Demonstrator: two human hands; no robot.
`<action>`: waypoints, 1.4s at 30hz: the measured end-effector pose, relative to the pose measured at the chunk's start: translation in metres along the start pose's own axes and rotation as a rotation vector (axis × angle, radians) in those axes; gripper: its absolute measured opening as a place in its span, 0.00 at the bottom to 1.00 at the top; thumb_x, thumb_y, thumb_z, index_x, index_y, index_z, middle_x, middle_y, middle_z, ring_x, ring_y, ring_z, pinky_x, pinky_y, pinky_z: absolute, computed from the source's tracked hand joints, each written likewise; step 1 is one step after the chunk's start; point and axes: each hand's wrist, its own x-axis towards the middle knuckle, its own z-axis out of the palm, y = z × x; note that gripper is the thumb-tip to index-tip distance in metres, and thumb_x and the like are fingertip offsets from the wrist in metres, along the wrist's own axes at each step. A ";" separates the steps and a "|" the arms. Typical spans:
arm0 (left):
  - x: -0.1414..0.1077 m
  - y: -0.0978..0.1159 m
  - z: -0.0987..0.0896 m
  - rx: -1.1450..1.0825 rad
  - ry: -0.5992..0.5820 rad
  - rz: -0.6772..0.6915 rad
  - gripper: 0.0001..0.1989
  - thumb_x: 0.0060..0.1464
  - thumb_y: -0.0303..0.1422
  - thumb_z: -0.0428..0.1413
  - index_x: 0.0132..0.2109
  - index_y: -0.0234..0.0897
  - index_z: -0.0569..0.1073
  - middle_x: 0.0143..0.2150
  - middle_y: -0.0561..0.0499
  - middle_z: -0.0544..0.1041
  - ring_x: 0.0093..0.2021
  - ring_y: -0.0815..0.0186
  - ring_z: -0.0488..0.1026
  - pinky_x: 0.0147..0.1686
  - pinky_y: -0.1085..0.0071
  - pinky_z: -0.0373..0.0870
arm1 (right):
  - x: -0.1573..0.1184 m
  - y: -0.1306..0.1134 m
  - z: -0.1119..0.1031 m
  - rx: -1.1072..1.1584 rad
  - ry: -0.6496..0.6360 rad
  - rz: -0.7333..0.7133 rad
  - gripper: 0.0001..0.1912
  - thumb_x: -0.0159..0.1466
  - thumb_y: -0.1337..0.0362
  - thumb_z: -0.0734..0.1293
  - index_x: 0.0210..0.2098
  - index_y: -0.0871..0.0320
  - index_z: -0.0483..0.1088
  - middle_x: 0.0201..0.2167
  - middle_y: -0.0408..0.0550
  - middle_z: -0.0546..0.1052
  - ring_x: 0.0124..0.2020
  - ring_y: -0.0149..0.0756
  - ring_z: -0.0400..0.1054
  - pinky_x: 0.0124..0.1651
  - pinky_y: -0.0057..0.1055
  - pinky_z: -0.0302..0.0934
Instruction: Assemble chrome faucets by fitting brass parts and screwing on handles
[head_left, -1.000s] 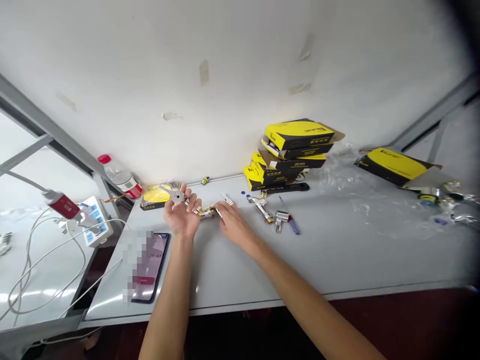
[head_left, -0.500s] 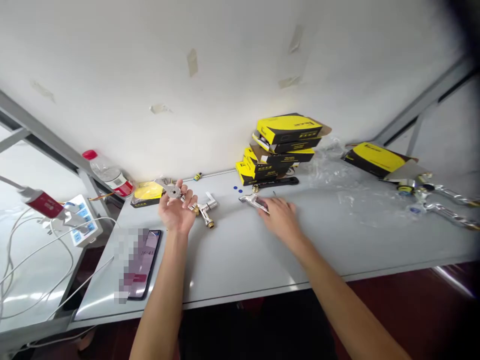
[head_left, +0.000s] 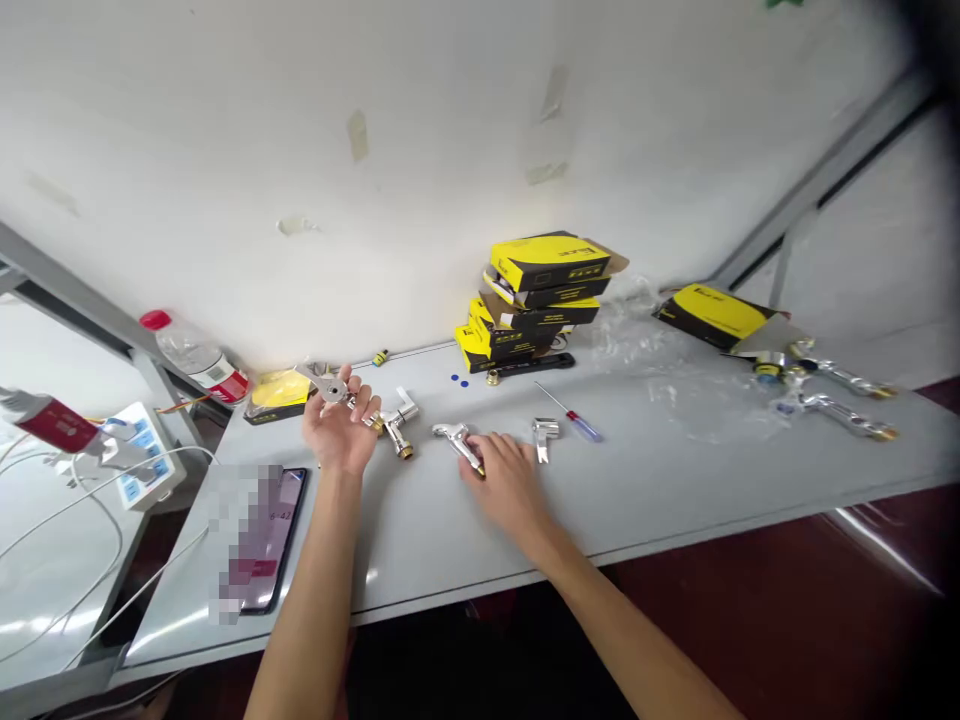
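My left hand (head_left: 339, 430) is palm up above the left part of the table, its fingers curled around a silver metal piece (head_left: 330, 387) with a round, holed end. Close beside those fingers is a chrome faucet body (head_left: 397, 425) with brass threaded ends, partly hidden by the hand. My right hand (head_left: 511, 482) rests low over the table, its fingers closed on a chrome faucet part (head_left: 456, 438) with a brass tip. Right of that hand are a chrome faucet handle (head_left: 544, 436) and a screwdriver (head_left: 574, 418) with a red and clear-blue grip.
Yellow and black boxes (head_left: 551, 265) are stacked by the wall, with a brass fitting (head_left: 493, 378) and blue discs (head_left: 460, 382) in front. More chrome faucets (head_left: 840, 405), plastic wrap (head_left: 697, 395) and a box (head_left: 712, 315) lie right. A phone (head_left: 281, 540) and bottle (head_left: 195, 355) are left.
My right hand has moved left and nearer the table's front edge with the chrome faucet part. The handle and screwdriver show now. My left hand keeps its hold; the view has shifted slightly.
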 end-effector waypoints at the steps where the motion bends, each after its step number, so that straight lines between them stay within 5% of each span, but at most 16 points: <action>1: 0.000 0.000 0.000 -0.014 -0.008 -0.009 0.13 0.52 0.37 0.56 0.42 0.33 0.72 0.31 0.51 0.68 0.22 0.76 0.52 0.22 0.76 0.55 | 0.000 -0.001 0.000 0.023 -0.022 -0.017 0.12 0.67 0.59 0.63 0.46 0.57 0.72 0.42 0.50 0.77 0.47 0.43 0.67 0.49 0.40 0.54; 5: -0.001 0.001 -0.001 -0.028 -0.004 -0.018 0.16 0.49 0.37 0.58 0.43 0.32 0.72 0.31 0.51 0.68 0.22 0.76 0.53 0.22 0.77 0.57 | 0.000 0.013 -0.016 0.113 0.025 -0.089 0.15 0.68 0.55 0.62 0.50 0.54 0.70 0.48 0.50 0.74 0.52 0.42 0.66 0.54 0.41 0.55; 11: 0.000 0.002 0.001 -0.032 0.019 -0.034 0.18 0.48 0.38 0.58 0.44 0.33 0.71 0.30 0.52 0.68 0.21 0.75 0.55 0.21 0.76 0.59 | -0.005 0.073 -0.044 -0.003 0.414 0.171 0.20 0.64 0.54 0.64 0.53 0.55 0.69 0.55 0.56 0.69 0.56 0.49 0.61 0.56 0.45 0.55; 14: -0.001 0.000 0.003 -0.039 0.017 -0.049 0.17 0.48 0.37 0.58 0.44 0.33 0.70 0.30 0.52 0.68 0.21 0.75 0.54 0.21 0.76 0.59 | -0.007 0.086 -0.045 -0.020 0.290 0.204 0.22 0.64 0.53 0.65 0.54 0.56 0.69 0.54 0.55 0.71 0.55 0.50 0.62 0.55 0.46 0.56; 17: -0.001 -0.001 0.004 -0.030 0.009 -0.063 0.17 0.46 0.36 0.57 0.43 0.33 0.69 0.30 0.52 0.68 0.21 0.75 0.54 0.21 0.76 0.59 | -0.010 0.076 -0.040 0.051 0.153 0.146 0.18 0.66 0.58 0.63 0.54 0.56 0.68 0.49 0.52 0.75 0.52 0.46 0.65 0.54 0.44 0.58; 25: 0.000 -0.001 0.001 -0.017 0.010 -0.078 0.17 0.46 0.35 0.57 0.45 0.35 0.68 0.30 0.53 0.68 0.21 0.74 0.55 0.22 0.76 0.60 | -0.019 0.019 -0.018 0.240 0.078 -0.001 0.17 0.68 0.68 0.60 0.56 0.54 0.67 0.51 0.52 0.74 0.52 0.43 0.67 0.55 0.44 0.62; 42: 0.001 -0.005 0.000 0.042 -0.012 -0.075 0.19 0.43 0.35 0.59 0.43 0.33 0.70 0.30 0.54 0.66 0.22 0.76 0.54 0.22 0.76 0.60 | -0.025 0.025 -0.018 0.537 0.055 -0.018 0.20 0.62 0.76 0.57 0.48 0.52 0.70 0.46 0.49 0.71 0.49 0.35 0.68 0.53 0.36 0.67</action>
